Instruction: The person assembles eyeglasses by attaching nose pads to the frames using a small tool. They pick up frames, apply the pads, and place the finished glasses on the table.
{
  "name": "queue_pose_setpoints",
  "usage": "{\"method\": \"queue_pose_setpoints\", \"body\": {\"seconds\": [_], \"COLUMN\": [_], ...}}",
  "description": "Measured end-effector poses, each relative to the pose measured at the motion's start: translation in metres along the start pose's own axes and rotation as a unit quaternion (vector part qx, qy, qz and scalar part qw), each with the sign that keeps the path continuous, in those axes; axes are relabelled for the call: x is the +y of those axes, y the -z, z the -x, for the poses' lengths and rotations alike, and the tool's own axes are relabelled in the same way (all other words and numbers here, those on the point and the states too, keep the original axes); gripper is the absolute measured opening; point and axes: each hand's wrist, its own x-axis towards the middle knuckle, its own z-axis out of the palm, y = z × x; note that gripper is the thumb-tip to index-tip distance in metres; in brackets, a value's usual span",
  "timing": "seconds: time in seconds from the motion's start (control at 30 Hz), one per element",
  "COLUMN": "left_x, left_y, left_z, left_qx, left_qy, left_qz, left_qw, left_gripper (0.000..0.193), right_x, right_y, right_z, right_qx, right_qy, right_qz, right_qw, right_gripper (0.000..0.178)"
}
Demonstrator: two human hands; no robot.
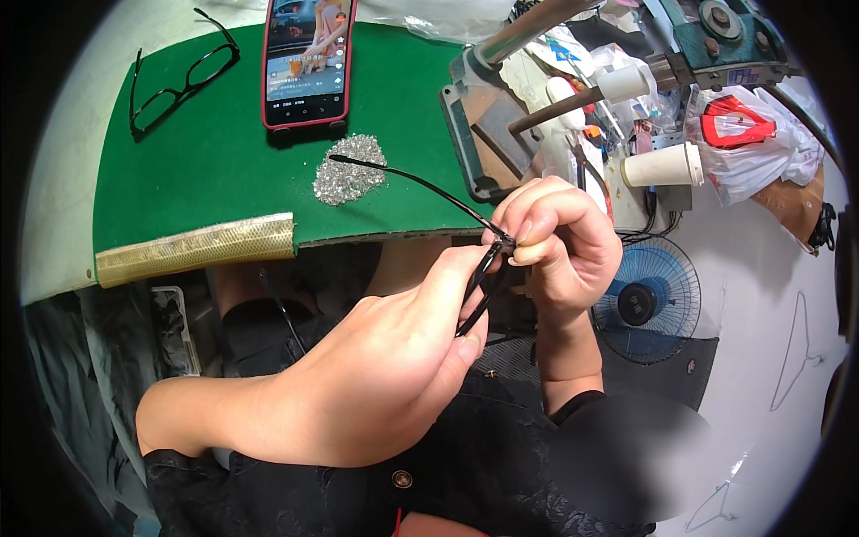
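My left hand [385, 349] is closed around the front of a pair of black eyeglasses [425, 186], held over the near edge of the table. My right hand [573, 237] pinches at the hinge corner, its thumb and fingertips pressed together there. Whether a tiny part sits between those fingertips is hidden. One temple of the glasses stretches up and left, its tip over a heap of tiny shiny metal pieces [347, 183]. Much of the eyeglass front is covered by my left fingers.
On the green mat [206, 170] lie another pair of black glasses [183, 89] and a red-cased phone [306, 67]. A gold textured strip [197, 251] lines the near edge. At right stand a hand press [725, 45], a paper cup [662, 166] and, lower, a blue fan [646, 300].
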Motion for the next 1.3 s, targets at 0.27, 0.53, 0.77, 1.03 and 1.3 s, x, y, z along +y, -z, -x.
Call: {"method": "queue_pose_setpoints", "body": {"seconds": [0.27,0.53,0.77,1.03,1.3], "left_x": [-0.001,0.001,0.004,0.005,0.0], "left_y": [0.005,0.01,0.015,0.014,0.01], "left_z": [-0.001,-0.001,-0.001,-0.002,-0.002], "left_qx": [-0.033,-0.066,-0.067,-0.064,-0.043], "left_qy": [0.023,0.065,0.08,0.066,0.039], "left_qz": [0.026,0.239,0.311,0.229,0.178], "left_qw": [0.999,0.966,0.945,0.969,0.982], "left_gripper": [0.049,0.05,0.05,0.05,0.048], "right_x": [-0.001,0.001,0.007,0.003,0.003], "right_y": [0.003,-0.004,-0.004,0.001,-0.002], "right_z": [-0.001,0.001,-0.003,-0.006,0.0], "right_qx": [-0.006,0.013,-0.003,-0.011,0.021], "right_qy": [0.004,-0.009,0.043,0.056,0.022], "right_qz": [0.012,-0.046,-0.044,0.01,-0.02], "right_qw": [1.0,0.999,0.998,0.998,0.999], "right_gripper": [0.01,0.015,0.02,0.016,0.014]}}
